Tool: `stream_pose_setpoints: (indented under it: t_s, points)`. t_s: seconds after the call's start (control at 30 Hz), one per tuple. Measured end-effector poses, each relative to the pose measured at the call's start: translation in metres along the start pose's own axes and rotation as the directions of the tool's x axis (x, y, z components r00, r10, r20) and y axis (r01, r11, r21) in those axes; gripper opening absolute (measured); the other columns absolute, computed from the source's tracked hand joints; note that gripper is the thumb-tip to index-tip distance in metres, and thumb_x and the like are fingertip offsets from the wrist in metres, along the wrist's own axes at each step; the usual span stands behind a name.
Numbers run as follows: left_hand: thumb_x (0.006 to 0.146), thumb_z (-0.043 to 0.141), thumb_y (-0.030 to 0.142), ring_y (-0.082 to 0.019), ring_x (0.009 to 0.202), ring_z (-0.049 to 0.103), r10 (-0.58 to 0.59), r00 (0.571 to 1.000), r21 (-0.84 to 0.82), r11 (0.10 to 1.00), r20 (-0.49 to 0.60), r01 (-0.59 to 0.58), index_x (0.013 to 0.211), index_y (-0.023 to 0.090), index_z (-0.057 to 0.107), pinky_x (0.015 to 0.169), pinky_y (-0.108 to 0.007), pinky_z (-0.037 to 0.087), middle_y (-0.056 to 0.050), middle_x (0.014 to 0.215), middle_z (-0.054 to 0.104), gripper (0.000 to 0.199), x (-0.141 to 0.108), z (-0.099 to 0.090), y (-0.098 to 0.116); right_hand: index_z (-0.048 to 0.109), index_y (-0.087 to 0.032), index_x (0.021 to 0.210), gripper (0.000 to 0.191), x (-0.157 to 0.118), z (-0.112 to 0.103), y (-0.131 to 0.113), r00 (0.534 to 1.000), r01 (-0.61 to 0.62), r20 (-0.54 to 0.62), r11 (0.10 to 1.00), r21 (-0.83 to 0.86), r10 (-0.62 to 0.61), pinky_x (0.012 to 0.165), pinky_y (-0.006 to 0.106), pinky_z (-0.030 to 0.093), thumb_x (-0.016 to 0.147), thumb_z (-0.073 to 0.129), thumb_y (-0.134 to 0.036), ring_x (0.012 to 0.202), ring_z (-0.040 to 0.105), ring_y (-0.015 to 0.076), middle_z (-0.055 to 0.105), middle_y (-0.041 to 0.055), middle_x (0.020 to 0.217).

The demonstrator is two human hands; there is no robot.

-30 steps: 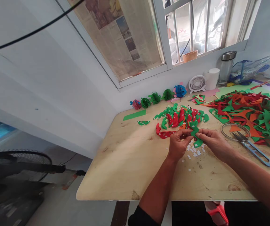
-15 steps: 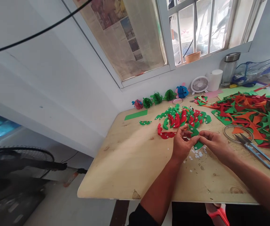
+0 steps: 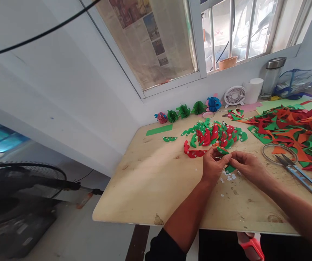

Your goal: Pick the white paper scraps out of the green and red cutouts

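Note:
A folded green paper piece [image 3: 230, 169] is pinched between my two hands over the right part of the table. My left hand [image 3: 212, 162] grips its left side, fingers closed. My right hand [image 3: 244, 163] has its thumb and fingertips pressed together on the right side of the same piece. Just beyond my hands lies a pile of red and green scalloped paper pieces [image 3: 214, 132] with small white squares on them. Small white scraps [image 3: 231, 177] are scattered on the wood under my hands.
Thread snips [image 3: 301, 175] and a metal ring [image 3: 267, 154] lie right of my hands, beside a heap of paper offcuts [image 3: 291, 134]. Along the wall stand paper ornaments [image 3: 183, 111], a small white fan [image 3: 234, 96] and a glass bottle [image 3: 272, 78]. The table [image 3: 134, 188] has a front edge.
The view has shifted slightly. Both hands keep hold of the green piece, whose upper part now looks narrower and more closed.

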State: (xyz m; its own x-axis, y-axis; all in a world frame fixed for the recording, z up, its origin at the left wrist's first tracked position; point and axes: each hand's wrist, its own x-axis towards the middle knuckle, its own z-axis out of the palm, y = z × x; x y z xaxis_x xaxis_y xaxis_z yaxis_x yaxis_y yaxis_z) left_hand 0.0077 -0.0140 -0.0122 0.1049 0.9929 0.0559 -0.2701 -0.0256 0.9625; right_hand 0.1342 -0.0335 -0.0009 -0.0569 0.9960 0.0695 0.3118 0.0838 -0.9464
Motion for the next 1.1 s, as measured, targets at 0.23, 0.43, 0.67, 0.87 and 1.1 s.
stream_pose_setpoints:
  t_s: [0.23, 0.43, 0.67, 0.87, 1.1]
  points:
    - [0.061, 0.074, 0.036, -0.010, 0.063, 0.056, 0.007, 0.999, -0.065, 0.998, -0.032, -0.009, 0.077, 0.015, 0.059, 0.062, -0.022, 0.046, -0.001, 0.072, 0.062, 0.030, -0.0004, 0.0012, 0.0001, 0.062, -0.019, 0.064, 0.028, -0.0010, 0.0010, -0.0021, 0.999, 0.032, 0.013, 0.997, -0.066, -0.031, 0.045, 0.025, 0.029, 0.074, 0.057, -0.045, 0.048, 0.039, 0.0110, 0.054, -0.0022, 0.053]
    - [0.062, 0.073, 0.034, -0.010, 0.064, 0.055, 0.000, 0.999, -0.074, 0.997, -0.037, -0.003, 0.076, 0.015, 0.060, 0.064, -0.023, 0.045, -0.002, 0.073, 0.061, 0.028, -0.0016, 0.0016, 0.0032, 0.060, -0.020, 0.062, 0.027, -0.0008, 0.0005, -0.0019, 0.999, 0.031, 0.029, 0.998, -0.050, -0.029, 0.045, 0.025, 0.029, 0.073, 0.057, -0.044, 0.047, 0.038, 0.0109, 0.051, -0.0027, 0.051]
    - [0.062, 0.074, 0.037, -0.010, 0.063, 0.055, 0.030, 0.998, -0.024, 0.999, -0.048, -0.031, 0.075, 0.015, 0.058, 0.062, -0.023, 0.044, 0.000, 0.069, 0.060, 0.030, -0.0009, 0.0012, 0.0016, 0.062, -0.020, 0.067, 0.027, -0.0013, 0.0015, 0.0000, 0.999, 0.033, 0.017, 0.995, -0.095, -0.032, 0.045, 0.024, 0.028, 0.075, 0.055, -0.045, 0.048, 0.037, 0.0108, 0.050, -0.0029, 0.051]
    - [0.066, 0.070, 0.034, -0.010, 0.062, 0.053, 0.056, 0.995, -0.022, 0.998, -0.080, -0.058, 0.072, 0.015, 0.058, 0.062, -0.022, 0.043, 0.001, 0.067, 0.058, 0.024, -0.0019, 0.0007, 0.0035, 0.057, -0.020, 0.060, 0.028, -0.0011, 0.0010, 0.0016, 0.999, 0.040, 0.038, 0.994, -0.102, -0.036, 0.047, 0.025, 0.028, 0.075, 0.055, -0.043, 0.048, 0.038, 0.0113, 0.049, -0.0030, 0.051]
    - [0.070, 0.067, 0.031, -0.009, 0.061, 0.049, 0.064, 0.994, -0.016, 0.998, -0.084, -0.066, 0.071, 0.014, 0.057, 0.061, -0.021, 0.040, 0.001, 0.066, 0.056, 0.019, -0.0028, -0.0003, 0.0036, 0.056, -0.020, 0.062, 0.027, -0.0015, 0.0007, 0.0002, 0.999, 0.019, 0.053, 0.990, -0.139, -0.011, 0.048, 0.026, 0.029, 0.076, 0.053, -0.043, 0.049, 0.037, 0.0118, 0.048, -0.0030, 0.053]
